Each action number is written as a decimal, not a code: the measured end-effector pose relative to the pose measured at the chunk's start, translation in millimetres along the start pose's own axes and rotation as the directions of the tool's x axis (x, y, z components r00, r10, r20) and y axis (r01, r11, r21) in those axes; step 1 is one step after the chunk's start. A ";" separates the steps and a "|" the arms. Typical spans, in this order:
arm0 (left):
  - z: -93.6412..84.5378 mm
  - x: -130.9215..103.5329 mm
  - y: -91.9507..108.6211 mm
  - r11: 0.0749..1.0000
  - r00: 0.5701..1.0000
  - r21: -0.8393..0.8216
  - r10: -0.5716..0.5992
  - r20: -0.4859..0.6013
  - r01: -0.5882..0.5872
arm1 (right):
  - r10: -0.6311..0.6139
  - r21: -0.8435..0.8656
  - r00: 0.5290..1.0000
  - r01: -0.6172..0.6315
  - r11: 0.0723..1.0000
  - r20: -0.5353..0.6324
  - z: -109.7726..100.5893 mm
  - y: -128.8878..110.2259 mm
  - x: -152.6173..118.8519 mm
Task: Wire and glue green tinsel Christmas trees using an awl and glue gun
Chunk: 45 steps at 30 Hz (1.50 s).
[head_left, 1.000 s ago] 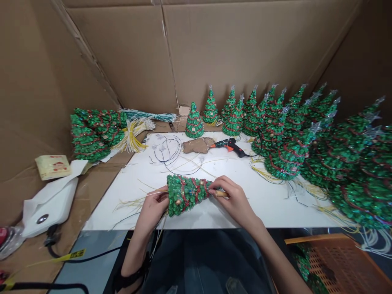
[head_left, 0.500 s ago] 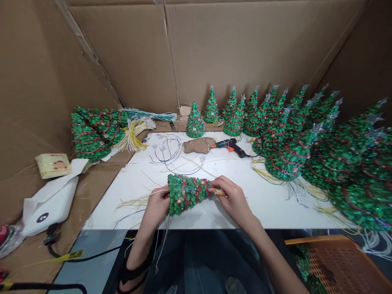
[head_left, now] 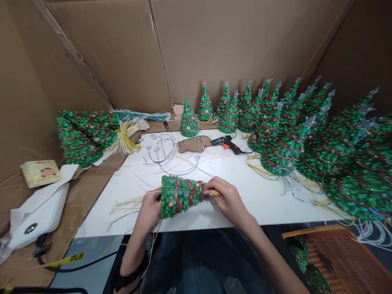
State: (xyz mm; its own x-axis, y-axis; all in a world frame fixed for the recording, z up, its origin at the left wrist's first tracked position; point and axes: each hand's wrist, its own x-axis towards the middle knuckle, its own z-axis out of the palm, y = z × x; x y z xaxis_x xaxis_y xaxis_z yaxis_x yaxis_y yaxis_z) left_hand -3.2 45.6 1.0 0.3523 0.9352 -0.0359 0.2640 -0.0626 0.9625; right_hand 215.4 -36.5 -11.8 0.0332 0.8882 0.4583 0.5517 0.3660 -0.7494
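Note:
A small green tree with red garland and gold balls lies on its side above the front of the white board. My left hand is closed at its wide base, where thin wires hang down; the fingertips are partly hidden. At the narrow tip, my right hand is closed round a short tool with a wooden handle, its working end hidden at the tip of the tree. Loose yellow wires lie left of my left hand.
Many trees with clear stars stand at the right. A glue gun rests beside a cardboard piece. Wire bundles and more trees are back left. An orange crate is lower right.
The view has shifted slightly, so the surroundings appear moved to the left. Both hands keep their holds on the tree and the tool, with the right hand staying at the tip.

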 end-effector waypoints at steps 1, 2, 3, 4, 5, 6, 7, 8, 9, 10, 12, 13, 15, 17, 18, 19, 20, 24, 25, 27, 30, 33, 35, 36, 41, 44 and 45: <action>0.1 -0.1 1.0 1.000 1.000 -0.014 -0.009 0.012 0.009 | 0.001 0.004 1.000 -0.001 1.000 -0.008 0.1 -0.5 -2.0; 0.3 -0.2 1.9 0.999 1.000 -0.029 -0.018 0.026 0.019 | 0.004 0.005 1.000 -0.004 1.000 -0.020 0.1 -0.9 -4.2; 0.4 -0.2 2.9 0.999 0.999 -0.042 -0.027 0.040 0.029 | 0.010 0.005 0.999 -0.010 1.000 -0.032 -0.2 -1.1 -6.3; 0.4 -0.2 3.7 0.998 0.998 -0.055 -0.036 0.051 0.039 | 0.016 0.005 0.999 -0.016 1.000 -0.044 -0.6 -1.3 -8.1; 0.4 -0.1 4.4 0.997 0.997 -0.064 -0.044 0.061 0.048 | 0.021 0.005 0.998 -0.021 1.000 -0.053 -1.3 -1.3 -9.5; 0.3 0.0 5.0 0.996 0.996 -0.070 -0.053 0.069 0.058 | 0.024 0.006 0.998 -0.024 1.000 -0.060 -2.1 -1.2 -10.4; 0.2 0.2 5.6 0.995 0.996 -0.074 -0.061 0.072 0.067 | 0.027 0.008 0.998 -0.027 1.000 -0.063 -3.2 -1.2 -10.8; 0.2 0.4 6.0 0.994 0.995 -0.076 -0.069 0.071 0.074 | 0.032 0.009 0.998 -0.032 0.999 -0.062 -4.4 -1.3 -10.7; 0.2 0.6 6.4 0.994 0.995 -0.078 -0.075 0.070 0.080 | 0.040 0.011 0.998 -0.039 0.999 -0.058 -5.7 -1.8 -10.3; 0.2 0.6 6.7 0.993 0.995 -0.082 -0.080 0.066 0.085 | 0.050 0.014 0.998 -0.049 0.999 -0.048 -7.2 -2.9 -9.8; 0.3 0.5 6.7 0.992 0.995 -0.089 -0.087 0.055 0.092 | 0.077 0.036 0.996 -0.076 0.996 -0.035 -11.2 -7.5 -9.7; 0.2 0.3 6.3 0.991 0.995 -0.090 -0.092 0.049 0.096 | 0.096 0.051 0.994 -0.094 0.994 -0.052 -13.9 -11.2 -10.6; 0.0 -0.1 4.9 0.990 0.994 -0.092 -0.102 0.041 0.106 | 0.143 0.095 0.975 -0.128 0.987 -0.172 -20.9 -20.7 -15.6; -0.5 -0.5 3.0 0.988 0.992 -0.100 -0.115 0.042 0.119 | 0.184 0.154 0.902 -0.133 0.979 -0.390 -28.9 -31.1 -24.1; -0.8 -0.6 1.9 0.986 0.991 -0.107 -0.125 0.046 0.130 | 0.174 0.191 0.847 -0.087 0.978 -0.503 -32.7 -35.8 -29.0; -1.0 -0.7 1.1 0.983 0.989 -0.117 -0.138 0.052 0.144 | 0.156 0.206 0.817 -0.047 0.977 -0.554 -35.8 -39.7 -33.7; -1.2 -0.8 0.4 0.978 0.987 -0.133 -0.153 0.053 0.159 | 0.148 0.215 0.813 -0.029 0.976 -0.563 -38.0 -42.6 -37.8; -1.7 -2.6 2.7 0.941 0.973 -0.250 -0.226 0.039 0.229 | 0.230 0.244 0.890 -0.141 0.960 -0.393 -36.9 -44.5 -43.6; -2.0 -3.5 4.7 0.931 0.969 -0.272 -0.244 0.033 0.243 | 0.252 0.258 0.896 -0.162 0.952 -0.366 -34.9 -43.2 -43.0; -3.4 -6.0 9.9 0.918 0.961 -0.294 -0.278 0.008 0.268 | 0.266 0.280 0.896 -0.169 0.945 -0.355 -30.5 -40.2 -41.1; -6.5 -10.4 16.9 0.909 0.952 -0.319 -0.300 -0.058 0.267 | 0.274 0.281 0.904 -0.183 0.942 -0.328 -24.7 -36.6 -39.8; -4.3 -15.8 17.9 0.922 0.960 -0.312 -0.269 -0.084 0.231 | 0.286 0.289 0.916 -0.204 0.935 -0.280 -19.3 -33.2 -39.8; 3.0 -19.7 15.8 0.936 0.960 -0.280 -0.256 -0.118 0.215 | 0.307 0.330 0.916 -0.215 0.919 -0.258 -15.7 -29.8 -39.0; 8.0 -21.2 14.9 0.939 0.951 -0.270 -0.262 -0.166 0.211 | 0.311 0.351 0.917 -0.214 0.912 -0.251 -14.4 -28.0 -38.3; 29.9 -22.6 24.2 0.902 0.891 -0.424 -0.255 -0.377 0.079 | 0.138 0.313 0.962 -0.059 0.948 -0.236 -18.0 -31.1 -31.0; 34.0 -23.4 43.3 0.849 0.882 -0.526 -0.282 -0.378 0.047 | -0.095 0.187 0.974 0.134 0.973 -0.206 -27.3 -48.2 -23.3; 34.8 -24.5 50.2 0.839 0.881 -0.543 -0.282 -0.379 0.035 | -0.170 0.135 0.964 0.200 0.970 -0.204 -30.3 -55.4 -20.1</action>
State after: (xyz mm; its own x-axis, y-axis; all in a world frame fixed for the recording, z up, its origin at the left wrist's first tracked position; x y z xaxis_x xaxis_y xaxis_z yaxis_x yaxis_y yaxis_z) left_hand 32.7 7.4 40.8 -0.1041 0.9740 -0.2013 -0.2534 0.1698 0.9524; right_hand 209.4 -83.1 34.9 0.1085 0.7374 0.6666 0.4292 0.5701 -0.7005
